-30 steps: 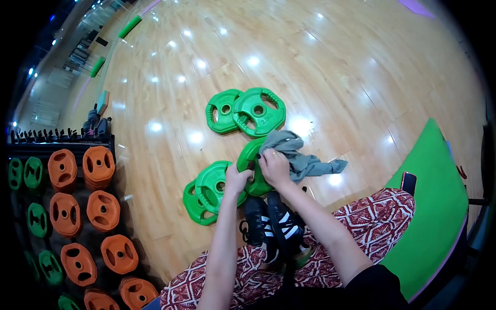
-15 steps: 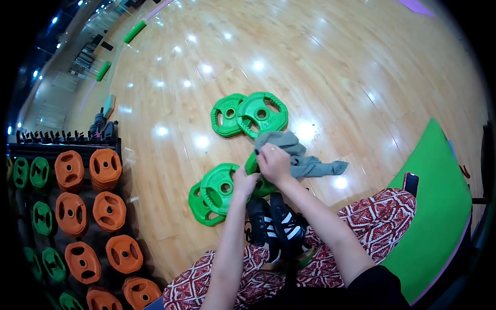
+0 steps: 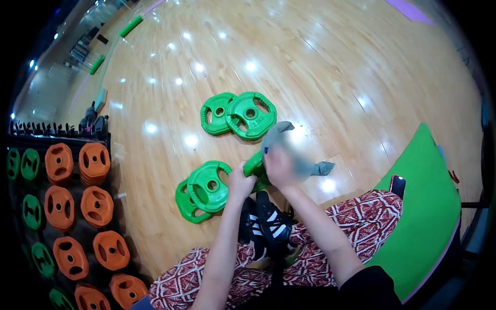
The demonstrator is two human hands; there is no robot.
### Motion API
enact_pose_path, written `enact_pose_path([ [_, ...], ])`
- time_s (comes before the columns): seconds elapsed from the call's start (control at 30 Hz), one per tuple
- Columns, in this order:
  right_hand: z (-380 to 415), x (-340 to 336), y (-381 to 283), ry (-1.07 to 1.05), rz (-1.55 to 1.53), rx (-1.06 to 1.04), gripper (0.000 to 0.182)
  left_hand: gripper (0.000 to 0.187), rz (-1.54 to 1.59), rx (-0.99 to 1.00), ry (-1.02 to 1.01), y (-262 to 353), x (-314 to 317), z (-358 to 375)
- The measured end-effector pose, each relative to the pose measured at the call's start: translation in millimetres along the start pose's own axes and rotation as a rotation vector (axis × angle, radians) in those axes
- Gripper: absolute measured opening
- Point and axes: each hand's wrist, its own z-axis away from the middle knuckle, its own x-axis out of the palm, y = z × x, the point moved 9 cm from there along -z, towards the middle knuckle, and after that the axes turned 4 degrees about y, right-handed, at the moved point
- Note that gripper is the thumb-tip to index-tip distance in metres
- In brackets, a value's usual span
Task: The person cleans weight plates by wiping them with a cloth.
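My left hand grips the edge of a green weight plate held up on its side above my shoes. Against the plate's other side, my right hand is closed on a grey cloth; part of it looks blurred. The cloth's end hangs to the right. Left of my hands, a green plate overlaps another on the floor. Farther ahead, a green plate marked 2.5 partly covers another green plate.
A rack of orange plates and green plates stands at the left. At the right are a green mat surface and a phone near my knee. Black shoes are below my hands.
The view has shifted, so the floor plates and rack appear farther left. My right hand has moved on the held plate, and the cloth is now more bunched around it.
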Motion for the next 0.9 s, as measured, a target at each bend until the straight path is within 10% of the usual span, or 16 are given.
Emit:
enact_pose_path([
  [0.17,30,3,103,-0.010,0.122,-0.061,0.017,0.035,-0.156,0.277,0.134,30,2,20],
  [0.23,9,-24,114,-0.088,-0.040,0.412,0.020,0.032,-0.218,0.313,0.211,37,2,26],
  [0.57,26,-13,-18,-0.287,-0.097,-0.355,0.014,0.026,-0.269,0.236,-0.119,26,15,28],
  [0.9,5,-3,91,-0.349,0.007,0.017,0.024,0.026,-0.154,0.253,-0.045,18,10,17],
])
